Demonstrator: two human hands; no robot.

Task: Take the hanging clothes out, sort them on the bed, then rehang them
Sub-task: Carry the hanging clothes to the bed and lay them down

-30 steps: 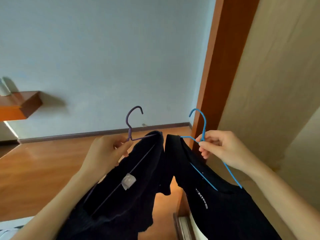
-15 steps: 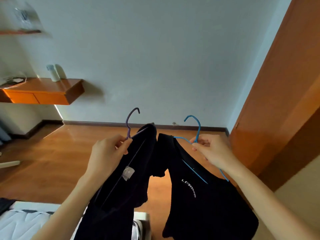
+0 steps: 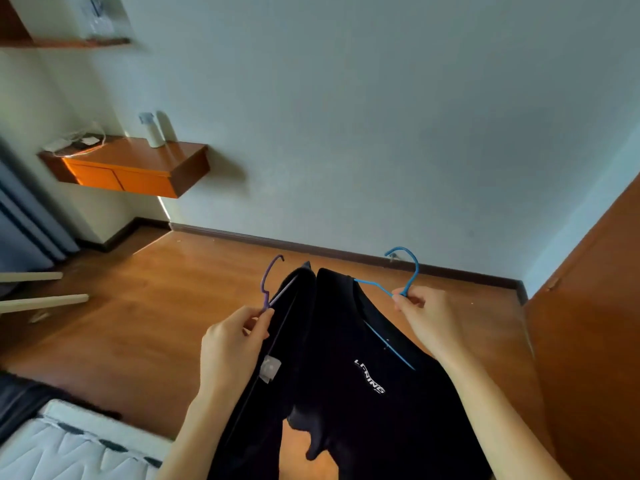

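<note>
My left hand (image 3: 232, 344) pinches the neck of a purple hanger (image 3: 268, 280) that carries a dark garment (image 3: 273, 403) with a white tag. My right hand (image 3: 427, 318) grips the neck of a blue hanger (image 3: 407, 271) holding a black T-shirt (image 3: 374, 393) with white lettering on the chest. Both garments hang side by side in front of me, above the wooden floor. The bed (image 3: 69, 448), white with a quilted cover, shows at the bottom left corner.
A brown wardrobe door (image 3: 588, 323) stands at the right. A floating wooden shelf (image 3: 138, 168) with a white bottle is fixed to the left wall. Pale wooden legs (image 3: 41, 301) jut in from the left. A dark cloth (image 3: 20, 400) lies on the bed's far corner.
The view has turned left, away from the wardrobe and toward the room and bed. Both hands still hold their hangers, now a little lower and further from the wardrobe.
</note>
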